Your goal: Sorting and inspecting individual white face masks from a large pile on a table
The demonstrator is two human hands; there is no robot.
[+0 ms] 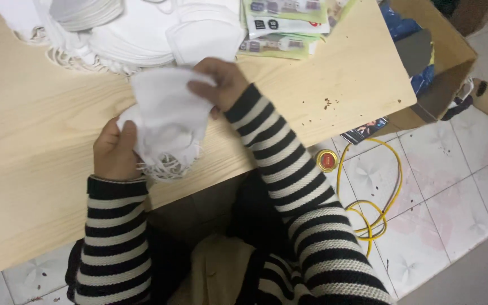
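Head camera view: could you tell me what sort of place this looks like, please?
Probably a home or small-workshop packing spot: a pile of white masks and flat packets on a wooden table, with a cardboard box on tiled floor.

A pale wooden table (40,186) filled the left and centre of the frame. At its upper edge lay a heap of white face masks (142,34), and just right of that a stack of green-and-white packets (283,25). An open cardboard box (444,62) stood at the upper right. On the tiled floor (470,186) at right lay a looping yellow cable (379,197), with a small round yellow-and-red lid (327,160) beside it
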